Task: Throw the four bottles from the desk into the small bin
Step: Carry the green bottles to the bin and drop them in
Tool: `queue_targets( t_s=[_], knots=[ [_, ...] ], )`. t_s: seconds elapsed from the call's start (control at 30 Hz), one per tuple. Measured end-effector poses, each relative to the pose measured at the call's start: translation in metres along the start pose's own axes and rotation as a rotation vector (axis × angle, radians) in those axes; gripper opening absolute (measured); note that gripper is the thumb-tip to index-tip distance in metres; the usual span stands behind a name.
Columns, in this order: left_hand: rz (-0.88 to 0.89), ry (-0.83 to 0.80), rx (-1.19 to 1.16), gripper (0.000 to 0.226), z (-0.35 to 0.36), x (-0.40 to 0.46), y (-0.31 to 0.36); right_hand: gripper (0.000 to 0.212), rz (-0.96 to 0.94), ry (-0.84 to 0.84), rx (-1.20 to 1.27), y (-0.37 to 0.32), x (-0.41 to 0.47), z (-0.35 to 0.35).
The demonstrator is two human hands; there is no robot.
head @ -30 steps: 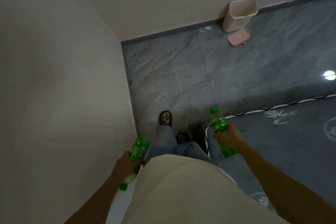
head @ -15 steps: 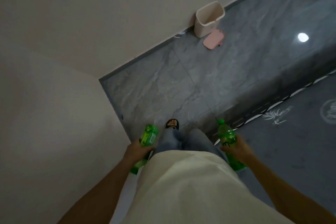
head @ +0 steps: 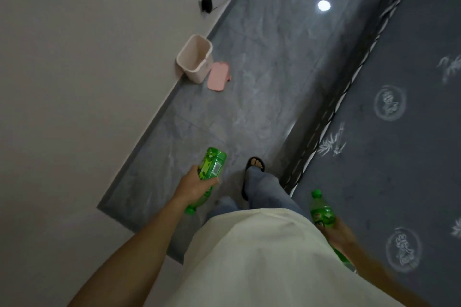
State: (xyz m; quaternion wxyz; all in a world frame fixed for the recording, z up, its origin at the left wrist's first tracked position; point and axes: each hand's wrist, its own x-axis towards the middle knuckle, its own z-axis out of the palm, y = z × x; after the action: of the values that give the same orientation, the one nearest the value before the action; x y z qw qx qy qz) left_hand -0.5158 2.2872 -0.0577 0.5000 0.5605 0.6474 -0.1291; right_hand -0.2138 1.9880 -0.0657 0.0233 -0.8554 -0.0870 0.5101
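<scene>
My left hand (head: pixel 193 185) grips a green plastic bottle (head: pixel 210 164) around its middle, base pointing forward and cap toward me. My right hand (head: pixel 340 233) holds a second green bottle (head: pixel 321 212) low beside my hip, its cap pointing up and forward. The small pale bin (head: pixel 195 58) stands open against the wall, well ahead of both hands. Its inside looks empty from here. No other bottles or the desk are in view.
A pink lid (head: pixel 218 77) lies on the grey tile floor just right of the bin. A dark patterned rug (head: pixel 399 132) covers the floor at right. White walls run along the left, with a black wall socket (head: pixel 206 2) above the bin. My sandalled foot (head: pixel 255 164) is stepping forward.
The view has swung so the bin now sits closer and more to the left. My left hand has lifted forward with its bottle. My right hand has dropped back beside my hip.
</scene>
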Motion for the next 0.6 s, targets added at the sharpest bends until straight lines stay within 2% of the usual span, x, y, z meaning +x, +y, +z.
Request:
queue_targets(
  t_s=[0.1,0.23,0.37,0.6],
  knots=[
    [-0.026,-0.002,0.018,0.056,-0.001,0.021,0.028,0.036,0.006,-0.016,0.048,-0.031,0.021,-0.024],
    [-0.08,-0.015,0.002,0.047,-0.005,0.037,0.043,0.064,-0.02,-0.026,0.007,-0.1,0.052,-0.062],
    [-0.147,-0.023,-0.12,0.028,-0.012,0.045,0.047,0.065,-0.117,-0.03,0.029,-0.186,0.086,-0.101],
    [-0.337,-0.088,-0.167,0.062,-0.038,0.091,0.068,0.079,-0.261,-0.006,-0.062,-0.334,0.15,-0.16]
  ],
)
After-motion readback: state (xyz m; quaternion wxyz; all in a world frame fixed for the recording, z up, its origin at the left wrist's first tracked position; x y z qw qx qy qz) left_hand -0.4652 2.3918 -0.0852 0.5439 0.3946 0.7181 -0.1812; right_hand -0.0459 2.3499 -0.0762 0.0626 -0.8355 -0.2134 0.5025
